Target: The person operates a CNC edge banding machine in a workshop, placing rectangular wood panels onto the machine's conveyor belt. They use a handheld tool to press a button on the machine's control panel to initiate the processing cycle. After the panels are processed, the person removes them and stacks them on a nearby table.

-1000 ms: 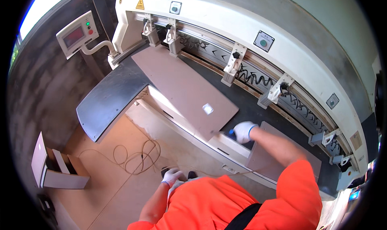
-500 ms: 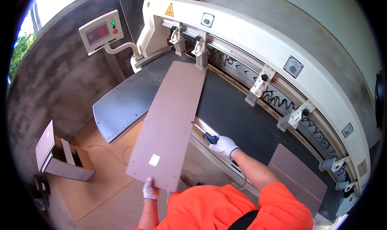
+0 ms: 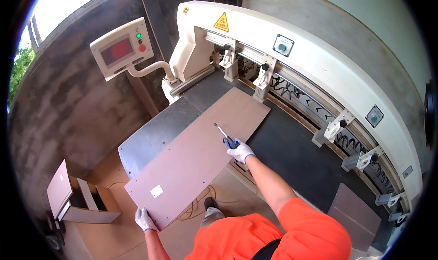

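Observation:
A long pinkish-brown panel (image 3: pixel 196 148) with a white label (image 3: pixel 157 191) lies slantwise, its far end on the machine's dark table beneath the clamps. My left hand (image 3: pixel 145 220), in a white glove, grips the panel's near corner, which juts out past the table edge. In my gloved right hand (image 3: pixel 241 152) is a blue-and-black air blow gun (image 3: pixel 231 143). Its thin metal nozzle points away from me, above the panel's surface and toward its far left edge. Part of the grip is hidden by my fingers.
A white machine beam (image 3: pixel 301 45) with several clamps (image 3: pixel 263 80) spans the dark table (image 3: pixel 292 157). At the left stands a control screen (image 3: pixel 119 52). Another panel (image 3: pixel 355 214) lies at the lower right. An open box-like piece (image 3: pixel 91 200) sits on boards at the lower left.
The panel's near end has swung left with my left hand. My right hand has brought the blow gun from beside the panel's right edge to over its surface. My view has shifted a little.

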Demonstrator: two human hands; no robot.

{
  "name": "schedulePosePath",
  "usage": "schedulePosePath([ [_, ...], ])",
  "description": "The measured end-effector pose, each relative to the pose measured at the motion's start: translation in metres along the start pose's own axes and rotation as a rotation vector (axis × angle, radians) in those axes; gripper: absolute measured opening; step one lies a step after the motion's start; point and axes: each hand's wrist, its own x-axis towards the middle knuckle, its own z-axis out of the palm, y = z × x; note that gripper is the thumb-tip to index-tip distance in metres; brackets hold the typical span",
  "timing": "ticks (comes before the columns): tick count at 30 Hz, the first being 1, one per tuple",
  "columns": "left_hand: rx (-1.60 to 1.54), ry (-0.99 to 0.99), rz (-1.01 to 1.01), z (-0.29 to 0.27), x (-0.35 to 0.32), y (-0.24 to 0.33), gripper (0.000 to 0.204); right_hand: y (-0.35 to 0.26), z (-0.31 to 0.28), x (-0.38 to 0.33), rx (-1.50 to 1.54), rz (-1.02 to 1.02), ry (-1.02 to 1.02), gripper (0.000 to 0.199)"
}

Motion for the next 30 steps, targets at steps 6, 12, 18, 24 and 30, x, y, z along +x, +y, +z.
schedulePosePath([
  [6, 0.861, -0.014, 0.199, 0.051, 0.071, 0.035, 0.032, -0.034, 0.009, 0.061, -0.005, 0.214, 0.033, 0.049],
  [12, 0.829, -0.047, 0.257, 0.071, 0.091, 0.039, 0.036, -0.044, 0.003, 0.086, 0.052, 0.176, 0.033, 0.041],
  [18, 0.742, 0.015, 0.373, 0.089, 0.102, 0.038, 0.033, -0.047, -0.001, 0.101, 0.134, 0.237, 0.051, 0.036],
  [24, 0.815, -0.072, 0.316, 0.084, 0.111, 0.039, 0.035, -0.058, -0.003, 0.105, 0.121, 0.273, 0.049, 0.030],
  [30, 0.832, -0.094, 0.339, 0.084, 0.111, 0.040, 0.035, -0.077, -0.017, 0.062, 0.008, 0.174, 0.312, 0.039],
])
